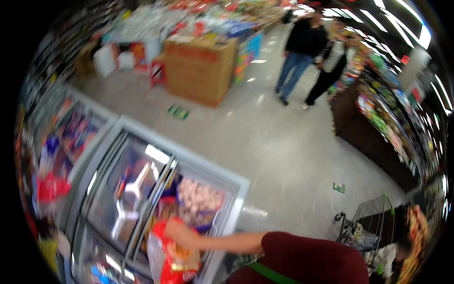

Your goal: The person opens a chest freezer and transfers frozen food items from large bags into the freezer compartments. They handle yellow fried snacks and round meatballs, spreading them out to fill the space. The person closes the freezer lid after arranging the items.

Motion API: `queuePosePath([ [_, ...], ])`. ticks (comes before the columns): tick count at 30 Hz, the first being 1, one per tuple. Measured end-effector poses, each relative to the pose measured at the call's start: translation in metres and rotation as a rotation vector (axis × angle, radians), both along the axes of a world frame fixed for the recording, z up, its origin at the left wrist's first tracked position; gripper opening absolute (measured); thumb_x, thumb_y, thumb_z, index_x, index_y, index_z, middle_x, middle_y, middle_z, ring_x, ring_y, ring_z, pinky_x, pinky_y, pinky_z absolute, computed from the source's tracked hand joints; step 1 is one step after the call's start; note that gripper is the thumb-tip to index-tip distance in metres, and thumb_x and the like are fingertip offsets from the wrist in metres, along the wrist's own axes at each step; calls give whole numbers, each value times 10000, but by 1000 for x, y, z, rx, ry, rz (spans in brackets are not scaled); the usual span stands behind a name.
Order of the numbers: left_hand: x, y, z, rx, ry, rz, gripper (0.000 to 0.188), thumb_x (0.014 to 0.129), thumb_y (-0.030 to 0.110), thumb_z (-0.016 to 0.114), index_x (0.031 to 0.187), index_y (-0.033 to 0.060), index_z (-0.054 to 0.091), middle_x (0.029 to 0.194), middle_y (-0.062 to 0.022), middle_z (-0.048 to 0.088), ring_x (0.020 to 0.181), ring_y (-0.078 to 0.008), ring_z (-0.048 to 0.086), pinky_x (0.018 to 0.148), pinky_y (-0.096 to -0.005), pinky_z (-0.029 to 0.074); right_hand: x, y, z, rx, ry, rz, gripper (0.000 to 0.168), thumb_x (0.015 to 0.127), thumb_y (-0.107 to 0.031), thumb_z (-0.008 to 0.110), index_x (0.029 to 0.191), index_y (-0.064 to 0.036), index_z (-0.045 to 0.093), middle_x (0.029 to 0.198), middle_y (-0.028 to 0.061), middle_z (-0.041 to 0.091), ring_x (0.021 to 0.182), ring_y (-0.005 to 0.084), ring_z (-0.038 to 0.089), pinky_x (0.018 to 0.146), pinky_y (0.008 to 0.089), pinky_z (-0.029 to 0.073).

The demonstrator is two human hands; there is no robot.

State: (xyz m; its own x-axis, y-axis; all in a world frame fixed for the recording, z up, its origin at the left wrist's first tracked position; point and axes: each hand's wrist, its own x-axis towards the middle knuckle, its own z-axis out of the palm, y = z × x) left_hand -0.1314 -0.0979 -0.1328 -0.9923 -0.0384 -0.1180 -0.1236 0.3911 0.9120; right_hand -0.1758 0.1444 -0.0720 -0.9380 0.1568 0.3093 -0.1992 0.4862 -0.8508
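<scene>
My right hand [181, 234] reaches in from the lower right, the arm bare below a maroon sleeve. It grips the top of a red and clear plastic food bag [179, 261], which hangs over the near side of a chest freezer [220, 174]. Blur hides what the bag contains. Beyond the hand, an uncovered freezer section holds a heap of pale pinkish pieces [200, 195] and some dark blue packaging. A sliding glass lid [120, 191] covers the section beside it, with ceiling lights reflected in it. My left hand is out of view.
A second freezer with packages [81, 124] adjoins at left. Across the aisle stands a large cardboard box [198, 72] beside a red stool [158, 72]. Two people [308, 60] are in the aisle. At right are a produce display [361, 127], a wire shopping cart [372, 216] and another person [386, 255].
</scene>
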Motion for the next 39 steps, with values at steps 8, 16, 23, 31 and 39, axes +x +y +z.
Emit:
queuePosePath([
  [8,34,8,52,570,-68,270,251,867,184,507,1070,37,517,1025,-49,577,879,-162,571,682,-357,525,-15,76,21,-173,-175,-203,203,829,-185,579,753,-1,620,605,16,558,532,78,470,481,249,389],
  [16,-1,10,94,356,-94,211,373,849,322,537,1015,-13,544,891,-80,594,791,-151,585,668,-288,502,-24,91,41,-576,-418,-164,205,822,-182,595,805,17,646,614,12,581,524,58,481,471,225,385],
  [23,11,-4,126,514,-220,309,252,891,162,457,1103,31,497,973,-115,607,787,-223,631,598,-322,547,-29,70,86,-377,-314,-104,235,824,-222,614,798,10,641,582,-15,540,516,37,448,468,202,358],
  [31,-4,-23,139,504,-193,358,296,883,176,455,1135,23,473,1046,-115,584,890,-263,609,701,-374,538,-28,60,122,-340,-255,-2,217,797,-188,624,818,27,647,620,54,582,543,89,504,505,247,400],
  [39,-3,-57,160,654,49,346,374,869,210,468,1181,5,449,1141,-133,538,1029,-271,543,880,-406,448,-21,42,181,-185,-72,113,213,788,-151,635,767,60,615,606,26,532,579,62,460,517,235,370],
])
